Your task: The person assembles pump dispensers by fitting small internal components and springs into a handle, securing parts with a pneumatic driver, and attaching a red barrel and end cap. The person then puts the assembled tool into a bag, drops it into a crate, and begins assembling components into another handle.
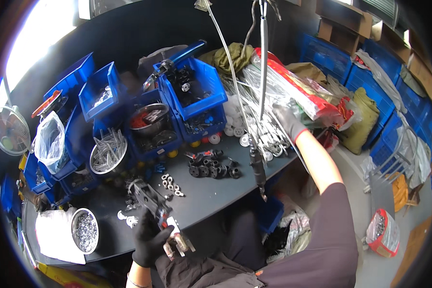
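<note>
Dark sleeve (pixel 335 229) nearest, we note left hand (pixel 150 241) curled around black mechanism (pixel 151 198), likely rigid, best held mid-body; right hand (pixel 287 122) among pale rods (pixel 272 136), grip unclear.

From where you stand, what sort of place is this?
Most likely an assembly workshop: blue parts bins crowd the bench, springs are heaped among them, and what looks like a power screwdriver hangs down from above.
</note>
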`<state>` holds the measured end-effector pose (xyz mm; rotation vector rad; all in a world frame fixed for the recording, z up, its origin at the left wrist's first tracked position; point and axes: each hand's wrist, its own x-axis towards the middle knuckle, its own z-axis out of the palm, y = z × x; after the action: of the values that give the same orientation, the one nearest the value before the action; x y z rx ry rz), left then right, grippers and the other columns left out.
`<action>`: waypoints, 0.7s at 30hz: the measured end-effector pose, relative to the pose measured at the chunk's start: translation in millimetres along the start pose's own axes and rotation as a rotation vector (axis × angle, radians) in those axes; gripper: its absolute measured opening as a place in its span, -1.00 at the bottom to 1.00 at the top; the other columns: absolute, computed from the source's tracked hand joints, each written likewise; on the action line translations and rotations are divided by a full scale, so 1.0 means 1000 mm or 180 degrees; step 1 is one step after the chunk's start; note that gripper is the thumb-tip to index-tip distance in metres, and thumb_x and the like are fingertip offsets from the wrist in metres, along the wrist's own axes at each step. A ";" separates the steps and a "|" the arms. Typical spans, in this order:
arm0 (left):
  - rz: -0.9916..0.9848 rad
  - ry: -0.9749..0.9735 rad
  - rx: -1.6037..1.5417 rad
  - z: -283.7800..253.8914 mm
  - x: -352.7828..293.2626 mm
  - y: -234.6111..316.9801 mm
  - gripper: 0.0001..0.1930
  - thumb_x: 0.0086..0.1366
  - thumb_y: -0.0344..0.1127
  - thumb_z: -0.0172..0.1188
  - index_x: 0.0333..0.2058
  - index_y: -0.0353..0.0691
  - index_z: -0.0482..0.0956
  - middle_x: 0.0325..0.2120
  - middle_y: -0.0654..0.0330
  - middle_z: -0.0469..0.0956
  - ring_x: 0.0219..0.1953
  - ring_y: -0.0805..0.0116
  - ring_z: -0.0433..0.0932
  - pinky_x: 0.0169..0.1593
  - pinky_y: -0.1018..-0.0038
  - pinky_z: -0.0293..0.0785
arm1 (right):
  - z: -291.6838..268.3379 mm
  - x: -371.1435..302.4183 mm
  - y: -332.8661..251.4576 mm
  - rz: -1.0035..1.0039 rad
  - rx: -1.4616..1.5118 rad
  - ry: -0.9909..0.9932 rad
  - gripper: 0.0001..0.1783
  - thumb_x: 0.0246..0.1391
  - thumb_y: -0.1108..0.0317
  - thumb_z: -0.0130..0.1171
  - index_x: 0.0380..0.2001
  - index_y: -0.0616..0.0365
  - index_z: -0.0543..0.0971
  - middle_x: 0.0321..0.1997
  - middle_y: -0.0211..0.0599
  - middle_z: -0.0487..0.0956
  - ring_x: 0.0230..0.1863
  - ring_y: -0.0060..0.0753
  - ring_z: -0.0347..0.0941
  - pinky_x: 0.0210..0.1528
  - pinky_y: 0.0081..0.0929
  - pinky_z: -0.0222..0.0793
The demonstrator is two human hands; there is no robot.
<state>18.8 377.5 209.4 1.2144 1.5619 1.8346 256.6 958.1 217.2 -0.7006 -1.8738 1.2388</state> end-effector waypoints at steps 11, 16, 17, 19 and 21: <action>-0.0367 0.0322 0.0571 -0.017 -0.008 0.006 -0.30 0.04 -0.70 0.26 0.20 -0.41 0.24 0.07 0.12 0.43 0.05 0.37 0.46 0.06 0.46 0.42 | 0.012 0.057 -0.027 0.1096 -0.4587 0.1184 -0.59 -0.02 0.17 0.22 -0.10 0.11 0.64 -0.01 0.00 0.58 0.00 0.01 0.55 0.03 -0.20 0.48; -0.0273 -0.0151 0.0263 0.004 0.009 -0.010 -0.39 0.05 -0.69 0.28 0.11 -0.40 0.31 0.02 0.15 0.45 0.04 0.41 0.46 0.02 0.48 0.41 | -0.009 0.027 -0.039 0.0878 -0.3548 0.1167 -0.62 -0.11 0.26 0.22 -0.17 0.14 0.64 -0.09 0.01 0.63 -0.03 0.01 0.56 0.05 -0.21 0.45; -0.0510 -0.0179 0.0239 0.004 0.007 -0.008 -0.29 -0.02 -0.66 0.22 0.20 -0.38 0.28 0.00 0.17 0.45 0.07 0.37 0.42 0.15 0.40 0.33 | -0.005 0.003 -0.058 0.0955 -0.3528 0.0880 -0.66 -0.12 0.28 0.21 -0.21 0.13 0.64 -0.13 0.03 0.64 -0.03 -0.04 0.57 0.04 -0.23 0.44; -0.0621 -0.0055 -0.0024 0.004 0.001 0.005 -0.28 -0.02 -0.66 0.22 0.20 -0.36 0.28 0.01 0.18 0.45 0.06 0.37 0.42 0.15 0.40 0.33 | 0.000 -0.050 -0.059 0.1055 -0.1548 0.0350 -0.73 -0.04 0.29 0.19 -0.29 0.23 0.62 -0.37 -0.18 0.65 -0.35 -0.29 0.59 -0.30 -0.34 0.48; -0.0725 -0.0065 -0.0372 -0.006 -0.006 -0.001 -0.25 -0.03 -0.65 0.22 0.22 -0.31 0.27 0.05 0.19 0.43 0.11 0.37 0.41 0.18 0.38 0.31 | -0.013 -0.128 -0.063 0.1834 0.0064 -0.0381 -0.84 -0.06 0.35 0.18 -0.51 0.25 0.58 -0.56 -0.23 0.56 -0.65 -0.46 0.43 -0.63 -0.50 0.33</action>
<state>16.9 370.0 207.0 0.9576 1.4922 1.7341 336.2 841.0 240.6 -1.2355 -1.8093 1.6807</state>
